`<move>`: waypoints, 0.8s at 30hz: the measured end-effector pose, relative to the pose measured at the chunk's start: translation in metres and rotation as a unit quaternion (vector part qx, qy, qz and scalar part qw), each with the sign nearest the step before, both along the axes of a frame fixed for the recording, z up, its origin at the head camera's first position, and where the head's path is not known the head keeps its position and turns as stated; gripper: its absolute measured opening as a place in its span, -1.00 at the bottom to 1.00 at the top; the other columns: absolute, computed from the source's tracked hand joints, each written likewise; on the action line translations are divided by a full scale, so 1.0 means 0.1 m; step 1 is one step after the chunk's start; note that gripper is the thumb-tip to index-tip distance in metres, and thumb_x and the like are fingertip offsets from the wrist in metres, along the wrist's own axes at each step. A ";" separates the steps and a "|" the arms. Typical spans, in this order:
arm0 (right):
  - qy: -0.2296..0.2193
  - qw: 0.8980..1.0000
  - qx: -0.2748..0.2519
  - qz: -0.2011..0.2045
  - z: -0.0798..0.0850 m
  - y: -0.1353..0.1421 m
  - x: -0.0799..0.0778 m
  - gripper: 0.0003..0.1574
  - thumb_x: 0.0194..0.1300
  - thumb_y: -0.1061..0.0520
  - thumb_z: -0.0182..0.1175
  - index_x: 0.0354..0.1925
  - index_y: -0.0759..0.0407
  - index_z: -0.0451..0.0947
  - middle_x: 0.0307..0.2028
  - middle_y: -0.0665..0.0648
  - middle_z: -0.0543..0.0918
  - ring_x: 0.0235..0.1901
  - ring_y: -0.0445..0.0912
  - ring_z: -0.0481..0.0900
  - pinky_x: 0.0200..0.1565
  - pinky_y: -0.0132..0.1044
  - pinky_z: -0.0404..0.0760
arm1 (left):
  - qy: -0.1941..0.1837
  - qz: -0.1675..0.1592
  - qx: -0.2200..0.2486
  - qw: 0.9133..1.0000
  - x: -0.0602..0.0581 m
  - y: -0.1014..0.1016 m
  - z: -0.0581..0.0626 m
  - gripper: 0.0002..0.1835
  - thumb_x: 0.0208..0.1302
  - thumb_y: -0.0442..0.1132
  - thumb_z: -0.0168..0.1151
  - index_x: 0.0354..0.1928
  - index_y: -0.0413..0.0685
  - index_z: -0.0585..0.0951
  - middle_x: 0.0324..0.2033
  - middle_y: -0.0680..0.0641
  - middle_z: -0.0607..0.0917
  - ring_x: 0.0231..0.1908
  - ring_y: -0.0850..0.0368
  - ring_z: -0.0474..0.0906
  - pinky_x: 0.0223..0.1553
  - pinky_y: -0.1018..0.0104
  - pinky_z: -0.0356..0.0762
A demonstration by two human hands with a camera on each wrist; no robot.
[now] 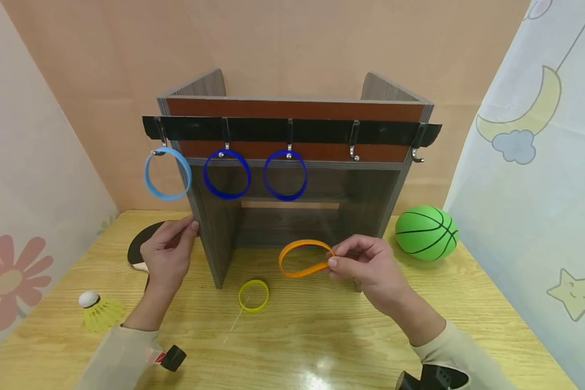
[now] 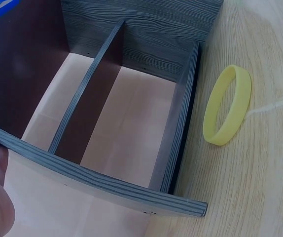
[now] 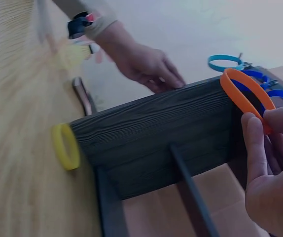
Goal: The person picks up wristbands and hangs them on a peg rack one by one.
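Orange ring held in front of the grey rack

Nearest, pale sleeves come in over the table from its near side. A yellow shuttlecock lies by the table's left edge; a yellow ring lies just in front of the rack, nearer its left panel.

Above the table, the orange ring is a flattened oval, its long axis running left to right, almost level in the head view, its free end pointing left. Thumb and forefinger of the right hand pinch its right end, the forearm slanting back toward the table's near right corner. The left hand has its fingers close together, tips touching the left panel's outer side. Open room lies between the orange ring and that panel, and up to the hooks.

Farther back, a black paddle lies beyond the left hand, toward the table's far left corner, and a green ball sits near the right edge. Along the rack's black strip, a light blue ring hangs from the leftmost hook and two dark blue rings from the next two.
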State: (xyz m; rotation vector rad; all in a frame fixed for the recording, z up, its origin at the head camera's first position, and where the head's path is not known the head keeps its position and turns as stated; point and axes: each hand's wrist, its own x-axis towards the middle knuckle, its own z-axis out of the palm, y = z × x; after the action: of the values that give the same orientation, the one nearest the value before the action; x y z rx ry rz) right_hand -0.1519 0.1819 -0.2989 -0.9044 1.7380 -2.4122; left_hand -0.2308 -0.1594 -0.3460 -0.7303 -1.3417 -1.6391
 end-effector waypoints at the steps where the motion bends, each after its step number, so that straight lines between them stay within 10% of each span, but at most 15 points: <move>1: 0.002 1.000 -0.011 0.001 0.03 0.01 0.00 -0.69 0.13 0.56 0.17 -0.33 0.21 0.64 -0.33 0.15 0.67 -0.39 -0.07 0.68 -0.29 -0.27 0.68 | 0.000 0.000 0.000 1.000 0.00 0.00 0.00 -0.86 0.10 -0.66 0.22 -0.28 -0.68 0.58 -0.47 -0.25 0.64 -0.42 0.16 0.61 -0.34 0.49 0.61; 13: 0.046 0.987 -0.150 -0.019 0.42 0.00 -0.01 -0.77 0.19 0.57 0.12 -0.31 0.37 0.62 -0.32 0.25 0.67 -0.33 0.06 0.69 -0.20 -0.29 0.66 | -0.002 0.002 0.004 1.000 0.00 0.00 0.01 -0.87 0.07 -0.68 0.22 -0.29 -0.67 0.59 -0.48 -0.21 0.65 -0.43 0.17 0.60 -0.37 0.50 0.60; 24: 0.001 0.970 -0.239 -0.042 0.68 0.01 -0.11 -0.85 0.21 0.56 0.10 -0.33 0.50 0.60 -0.34 0.32 0.66 -0.31 0.10 0.69 -0.17 -0.29 0.64 | -0.001 -0.010 0.011 1.000 0.00 0.01 0.00 -0.86 0.07 -0.71 0.20 -0.29 -0.68 0.59 -0.48 -0.20 0.65 -0.44 0.15 0.61 -0.37 0.48 0.61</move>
State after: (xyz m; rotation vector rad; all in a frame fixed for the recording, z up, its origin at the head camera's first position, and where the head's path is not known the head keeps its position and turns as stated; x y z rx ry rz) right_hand -0.1627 0.1828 -0.2309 -0.8765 1.2284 -2.9502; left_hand -0.2305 -0.1588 -0.3457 -0.7311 -1.3205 -1.6678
